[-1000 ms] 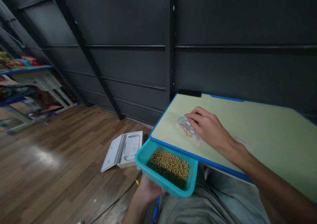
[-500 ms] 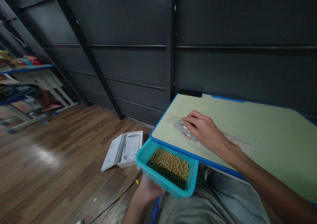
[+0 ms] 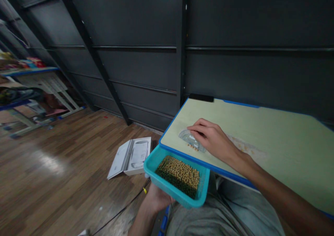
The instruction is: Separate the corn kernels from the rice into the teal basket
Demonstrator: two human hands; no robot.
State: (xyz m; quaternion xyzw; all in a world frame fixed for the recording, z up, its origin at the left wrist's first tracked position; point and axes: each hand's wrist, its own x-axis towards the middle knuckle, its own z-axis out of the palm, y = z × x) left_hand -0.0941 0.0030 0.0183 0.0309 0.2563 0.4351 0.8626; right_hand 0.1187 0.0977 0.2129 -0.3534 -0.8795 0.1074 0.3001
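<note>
A clear plastic protractor [image 3: 188,136] is pinched in my right hand [image 3: 212,140], its straight edge low over the pale desktop [image 3: 281,149]. Several soybeans [image 3: 192,147] lie right beside the protractor, close to the desk's blue front edge. Below that edge my left hand [image 3: 158,196] holds a turquoise plastic basket [image 3: 167,190] from underneath, its fingers mostly hidden. Inside the basket are many soybeans [image 3: 182,170], with dark green beans [image 3: 176,183] on the near side.
A black flat object [image 3: 201,97] lies at the desk's far left corner, by the dark panelled wall [image 3: 141,69]. On the wooden floor are an open white box [image 3: 133,156] and a black cable [image 3: 125,208]. Another person's legs [image 3: 49,102] show under a desk at far left.
My right hand has moved slightly left with the protractor, and the soybeans beside it have shifted a little toward the desk edge. The basket stays nearly still.
</note>
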